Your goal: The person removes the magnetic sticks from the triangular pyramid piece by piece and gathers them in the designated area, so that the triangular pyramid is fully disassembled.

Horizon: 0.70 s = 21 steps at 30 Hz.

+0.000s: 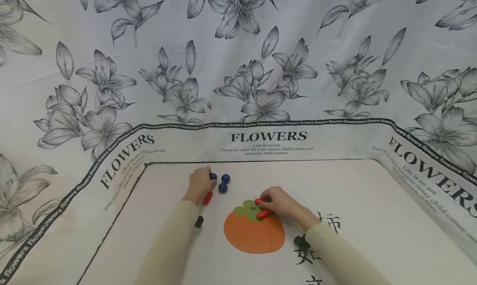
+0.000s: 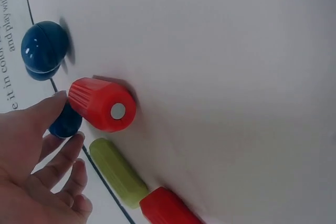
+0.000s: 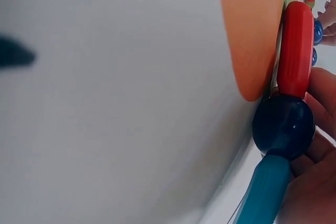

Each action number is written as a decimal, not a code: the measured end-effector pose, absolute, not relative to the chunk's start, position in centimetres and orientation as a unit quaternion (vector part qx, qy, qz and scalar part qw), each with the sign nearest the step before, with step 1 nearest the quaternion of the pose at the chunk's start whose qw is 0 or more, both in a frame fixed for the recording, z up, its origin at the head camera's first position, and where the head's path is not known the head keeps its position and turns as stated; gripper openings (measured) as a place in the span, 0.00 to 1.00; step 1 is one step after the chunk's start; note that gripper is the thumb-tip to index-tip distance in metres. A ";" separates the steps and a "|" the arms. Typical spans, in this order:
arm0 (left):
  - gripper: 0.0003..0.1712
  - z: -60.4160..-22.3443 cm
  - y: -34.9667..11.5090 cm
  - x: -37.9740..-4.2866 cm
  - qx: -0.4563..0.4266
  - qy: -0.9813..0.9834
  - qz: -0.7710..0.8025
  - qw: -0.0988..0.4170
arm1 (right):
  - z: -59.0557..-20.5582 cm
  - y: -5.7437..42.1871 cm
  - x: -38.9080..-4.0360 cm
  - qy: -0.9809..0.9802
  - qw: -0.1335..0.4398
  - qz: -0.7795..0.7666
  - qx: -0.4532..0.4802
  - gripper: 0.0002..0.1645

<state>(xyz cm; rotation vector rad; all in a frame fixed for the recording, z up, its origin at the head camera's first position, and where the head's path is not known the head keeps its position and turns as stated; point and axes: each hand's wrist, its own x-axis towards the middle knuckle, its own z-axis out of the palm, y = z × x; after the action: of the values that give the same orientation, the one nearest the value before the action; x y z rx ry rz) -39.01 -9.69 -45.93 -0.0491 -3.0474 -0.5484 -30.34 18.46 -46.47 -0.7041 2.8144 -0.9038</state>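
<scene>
Between the thumb and fingertips of the left hand [image 1: 201,183] sits a blue ball [image 2: 66,123], so that one's in a pinch, though I can't tell if it's off the cloth. Loose red rod [image 2: 105,104] just on the near side of that hand, green rod [image 2: 118,173] by its lower fingers, two spare balls [image 1: 225,178] just to its right. Over in the right hand [image 1: 277,202], fingers are curled round a red stick [image 3: 296,48] that runs end to end with a navy ball [image 3: 283,124] and a teal rod [image 3: 262,190]. Looks like the grab-a-piece step to me: right minds the row, left gets the ball. Next move, I reckon, calls for a steady pinch, clear of that loose rod, with the row held still.
</scene>
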 end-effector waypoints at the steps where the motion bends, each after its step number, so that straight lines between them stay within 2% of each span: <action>1: 0.16 -46.1 -9.7 -39.1 -0.013 -0.984 -0.175 0.020 | -46.5 18.4 -30.3 0.925 0.050 -0.297 -0.232 0.06; 9: 0.26 -46.4 -10.3 -39.3 -0.012 -0.982 -0.186 0.017 | -46.4 18.4 -30.4 0.927 0.047 -0.290 -0.231 0.06; 14: 0.32 -46.0 -10.9 -38.5 -0.031 -0.981 -0.184 0.044 | -45.6 19.1 -29.9 0.932 0.043 -0.277 -0.232 0.12; 21: 0.31 -44.9 -11.2 -36.3 -0.116 -0.974 -0.176 0.084 | -44.4 20.6 -28.9 0.941 0.044 -0.249 -0.223 0.20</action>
<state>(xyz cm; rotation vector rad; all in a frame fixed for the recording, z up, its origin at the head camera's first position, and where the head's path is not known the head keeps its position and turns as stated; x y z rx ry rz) -36.25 -11.24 -44.95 -0.3475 -2.9059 -0.5254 -28.88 20.58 -44.38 -0.6825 2.8771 -0.7625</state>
